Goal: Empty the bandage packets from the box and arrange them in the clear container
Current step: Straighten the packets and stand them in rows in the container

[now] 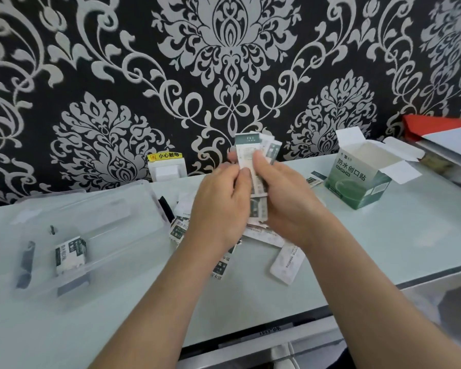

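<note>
The left hand (218, 206) and right hand (285, 193) cover the lower half of the bundle of packets (252, 153) they grip, so its count cannot be told, and most of their fingertips are out of sight behind it. The loose packets (285, 262) on the table lie partly under the hands and forearms. Print on the stack of packets (69, 255) in the clear container (112, 209) is too blurred to read. The dark pieces (26, 262) at its left wall cannot be identified. A red object (431, 125) is cut off by the right edge
</note>
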{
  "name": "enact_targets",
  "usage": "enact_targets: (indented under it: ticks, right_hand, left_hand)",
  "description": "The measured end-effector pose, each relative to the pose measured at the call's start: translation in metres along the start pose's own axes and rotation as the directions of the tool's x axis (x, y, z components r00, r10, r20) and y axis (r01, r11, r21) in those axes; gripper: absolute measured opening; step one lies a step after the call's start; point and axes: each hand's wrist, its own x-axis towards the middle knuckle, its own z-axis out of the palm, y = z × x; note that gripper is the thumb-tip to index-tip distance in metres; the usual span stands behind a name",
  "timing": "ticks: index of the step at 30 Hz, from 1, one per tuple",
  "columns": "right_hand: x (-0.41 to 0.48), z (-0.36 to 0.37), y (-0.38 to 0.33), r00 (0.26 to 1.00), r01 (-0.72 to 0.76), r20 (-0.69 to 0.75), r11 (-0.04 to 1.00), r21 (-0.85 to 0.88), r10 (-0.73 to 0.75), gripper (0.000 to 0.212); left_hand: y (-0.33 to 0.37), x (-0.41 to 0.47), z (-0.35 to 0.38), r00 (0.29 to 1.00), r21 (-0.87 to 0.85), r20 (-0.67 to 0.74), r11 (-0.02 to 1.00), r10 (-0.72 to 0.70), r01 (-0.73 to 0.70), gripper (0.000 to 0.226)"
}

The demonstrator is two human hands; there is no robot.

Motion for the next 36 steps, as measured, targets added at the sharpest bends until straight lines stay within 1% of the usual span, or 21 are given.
enact_targets:
  ticks: [3,5,6,8,10,11,13,15,16,18,20,22,24,25,27,28,29,31,33,34,36]
  right_hand:
    - [-0.005,-0.019,-0.022,0.967,0.138,-0.232,0.982,0.128,-0.105,0.031]
    - [-0.009,-0.034,-0.035,0.906,0.201,-0.402,0.971,0.128,-0.134,0.023]
    - [-0.011,-0.042,-0.039,0.879,0.194,-0.455,0.978,0.076,-0.139,0.019]
    - [-0.013,-0.05,-0.04,0.88,0.096,-0.46,0.993,-0.066,-0.116,0.021]
    - [-0.01,-0.057,-0.032,0.907,-0.066,-0.414,0.94,-0.334,-0.084,0.036]
    - [-0.006,-0.061,-0.027,0.915,-0.136,-0.393,0.853,-0.504,-0.087,0.045]
    - [0.001,-0.067,-0.018,0.935,-0.21,-0.342,0.621,-0.755,-0.099,0.054]
    - [0.006,-0.07,-0.011,0.939,-0.267,-0.335,0.458,-0.848,-0.073,0.06]
    - [0.007,-0.072,-0.009,0.938,-0.284,-0.341,0.43,-0.857,-0.06,0.061]
    - [0.01,-0.074,-0.009,0.937,-0.288,-0.348,0.467,-0.836,-0.045,0.063]
    - [0.01,-0.077,-0.007,0.938,-0.276,-0.345,0.521,-0.807,-0.038,0.062]
    - [0.011,-0.078,-0.006,0.94,-0.266,-0.339,0.533,-0.803,-0.043,0.058]
    - [0.011,-0.076,-0.009,0.944,-0.202,-0.317,0.6,-0.774,-0.091,0.036]
    - [0.008,-0.072,-0.013,0.944,-0.149,-0.312,0.709,-0.689,-0.105,0.023]
    - [0.002,-0.058,-0.021,0.963,-0.021,-0.258,0.939,-0.343,-0.073,0.014]
    - [-0.002,-0.052,-0.025,0.979,0.022,-0.194,0.975,-0.219,-0.066,0.019]
    - [-0.005,-0.043,-0.026,0.99,0.048,-0.12,0.975,-0.216,-0.075,0.02]
    - [-0.007,-0.027,-0.018,0.993,0.103,-0.019,0.932,-0.346,-0.117,0.018]
    - [-0.004,-0.016,-0.01,0.985,0.147,-0.024,0.911,-0.384,-0.169,0.014]
    - [-0.002,-0.012,-0.007,0.981,0.158,-0.047,0.916,-0.368,-0.188,0.008]
    - [0.002,-0.009,-0.004,0.976,0.162,-0.089,0.933,-0.322,-0.201,0.008]
  left_hand:
    - [-0.009,0.009,0.002,1.0,0.215,0.011,0.977,-0.004,0.002,0.024]
    - [-0.014,0.011,0.008,0.985,0.373,0.172,0.927,-0.023,-0.044,0.041]
    - [-0.014,0.011,0.013,0.958,0.414,0.285,0.905,-0.03,-0.095,0.05]
    - [-0.013,0.009,0.027,0.877,0.446,0.479,0.873,-0.046,-0.198,0.064]
    - [-0.014,0.008,0.039,0.818,0.481,0.572,0.832,-0.057,-0.278,0.065]
    - [-0.014,0.008,0.042,0.818,0.497,0.573,0.814,-0.047,-0.301,0.059]
    - [-0.014,0.007,0.042,0.862,0.518,0.506,0.811,-0.036,-0.271,0.041]
    - [-0.016,0.006,0.039,0.893,0.525,0.448,0.822,-0.046,-0.221,0.036]
    - [-0.016,0.006,0.036,0.899,0.529,0.435,0.822,-0.05,-0.21,0.036]
    - [-0.016,0.008,0.03,0.912,0.508,0.406,0.843,-0.054,-0.177,0.033]
    - [-0.016,0.011,0.022,0.931,0.441,0.36,0.89,-0.063,-0.111,0.026]
    - [-0.015,0.013,0.012,0.949,0.33,0.305,0.944,-0.082,-0.025,0.022]
    - [-0.011,0.012,0.004,0.97,0.127,0.218,0.989,-0.106,0.079,0.018]
    - [-0.007,0.012,0.0,0.98,-0.013,0.152,0.992,-0.125,0.128,0.016]
    - [-0.001,0.012,-0.005,0.971,-0.357,0.048,0.903,-0.236,0.237,0.014]
    - [0.002,0.012,-0.005,0.951,-0.501,0.044,0.817,-0.307,0.287,0.014]
    - [0.002,0.011,-0.005,0.933,-0.589,0.051,0.744,-0.357,0.316,0.015]
    - [-0.001,0.01,-0.002,0.908,-0.682,0.079,0.642,-0.412,0.351,0.021]
    - [-0.004,0.008,0.0,0.884,-0.756,0.108,0.54,-0.456,0.37,0.039]
    - [-0.005,0.007,0.0,0.879,-0.778,0.117,0.507,-0.463,0.37,0.04]
    - [-0.003,0.006,-0.002,0.878,-0.784,0.128,0.494,-0.462,0.375,0.023]
